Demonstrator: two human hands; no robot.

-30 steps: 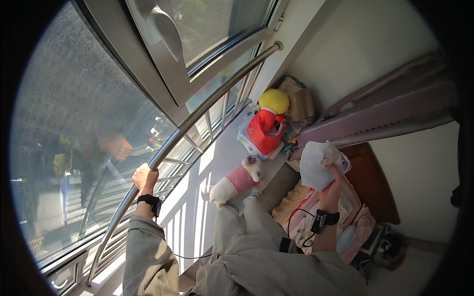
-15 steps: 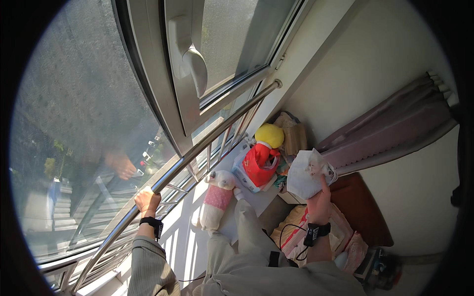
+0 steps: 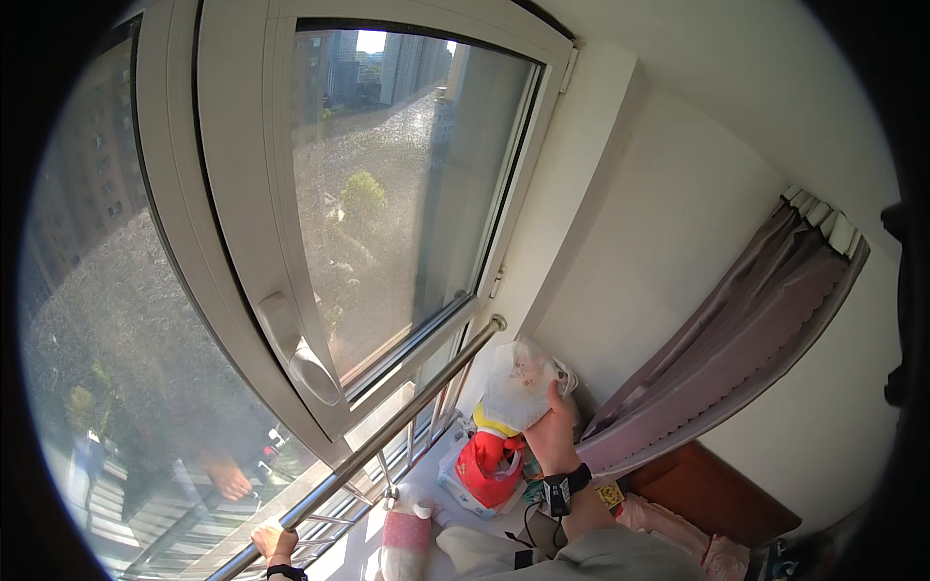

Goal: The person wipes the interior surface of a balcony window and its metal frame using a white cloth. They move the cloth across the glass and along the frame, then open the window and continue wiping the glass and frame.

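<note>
Showing creases and faint brownish blotches, 1 white cloth (image 3: 523,382) is held in the right hand (image 3: 552,436), beyond the metal railing (image 3: 387,428), which is clasped by the left hand (image 3: 275,542).

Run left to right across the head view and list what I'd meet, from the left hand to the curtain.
Left hand → pink-and-white plush toy → red bag → right hand → mauve curtain.
</note>
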